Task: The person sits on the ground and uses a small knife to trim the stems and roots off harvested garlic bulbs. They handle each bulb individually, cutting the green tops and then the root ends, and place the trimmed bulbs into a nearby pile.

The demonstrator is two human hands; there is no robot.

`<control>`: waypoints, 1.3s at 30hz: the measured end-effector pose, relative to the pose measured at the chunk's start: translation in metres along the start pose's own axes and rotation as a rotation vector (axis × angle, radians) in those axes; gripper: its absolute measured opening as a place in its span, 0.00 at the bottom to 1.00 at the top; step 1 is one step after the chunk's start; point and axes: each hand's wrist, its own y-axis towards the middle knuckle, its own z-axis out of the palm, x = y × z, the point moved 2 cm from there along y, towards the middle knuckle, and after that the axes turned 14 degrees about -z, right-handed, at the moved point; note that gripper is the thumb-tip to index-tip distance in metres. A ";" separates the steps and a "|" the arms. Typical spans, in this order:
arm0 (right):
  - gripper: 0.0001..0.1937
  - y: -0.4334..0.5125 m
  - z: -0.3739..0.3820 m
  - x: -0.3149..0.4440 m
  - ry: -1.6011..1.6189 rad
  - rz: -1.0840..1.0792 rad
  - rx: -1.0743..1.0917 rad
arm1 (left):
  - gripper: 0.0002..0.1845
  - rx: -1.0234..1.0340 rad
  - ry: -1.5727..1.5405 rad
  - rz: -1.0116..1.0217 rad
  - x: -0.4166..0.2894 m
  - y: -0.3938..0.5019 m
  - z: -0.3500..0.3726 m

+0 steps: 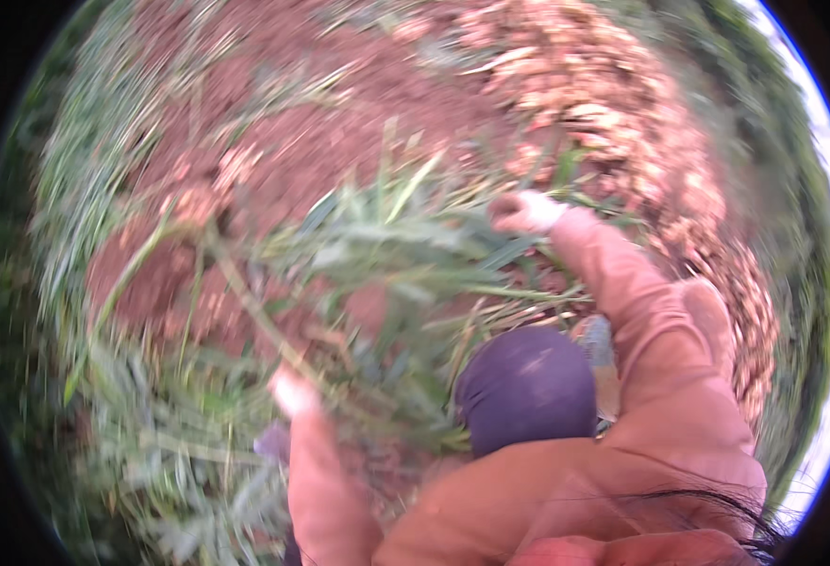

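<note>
My left hand (294, 394) is closed around a long green stalk (250, 304), which slants up and left across the red soil. At its far end is a pale, soil-covered clump of roots (194, 205), blurred, that looks like a ginger rhizome. My right hand (524, 212) hovers over or touches a heap of cut green stalks and leaves (393, 244). Its fingers are curled; blur hides whether anything is in them. My bent knee in dark purple cloth (528, 389) rises between my arms.
A long pile of yellowish-pink rhizomes (592, 120) curves along the right side. Reddish soil (358, 92) spreads ahead, strewn with stray leaves. Leafy stalks (195, 488) lie at lower left. Green plants (761, 120) border the right rim. Part of a shoe (602, 357) shows beside my knee.
</note>
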 end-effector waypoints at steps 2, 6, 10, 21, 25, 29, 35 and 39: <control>0.25 -0.035 0.020 -0.043 0.188 0.346 0.054 | 0.17 -0.021 0.064 0.134 -0.014 -0.025 -0.028; 0.19 -0.073 0.022 -0.106 0.011 0.474 -0.222 | 0.26 -0.025 0.197 0.270 -0.041 -0.085 -0.063; 0.19 -0.057 -0.013 -0.150 -0.097 0.420 -0.965 | 0.29 0.043 -0.546 -0.172 -0.059 -0.102 -0.093; 0.40 0.062 -0.051 -0.240 -0.225 0.730 -0.344 | 0.17 -0.231 -0.061 0.179 -0.212 -0.097 -0.144; 0.34 0.060 -0.027 -0.234 0.094 0.766 -0.352 | 0.15 -0.219 -0.009 0.185 -0.246 -0.085 -0.123; 0.34 0.032 -0.062 -0.184 0.186 0.465 -0.541 | 0.14 -0.192 0.002 0.194 -0.254 -0.075 -0.110; 0.36 0.008 -0.236 -0.117 0.228 0.186 -0.795 | 0.12 -0.186 0.009 0.163 -0.271 -0.082 -0.089; 0.31 0.040 -0.351 -0.131 -0.623 0.337 -1.050 | 0.25 -0.219 -0.232 0.221 -0.278 -0.102 -0.093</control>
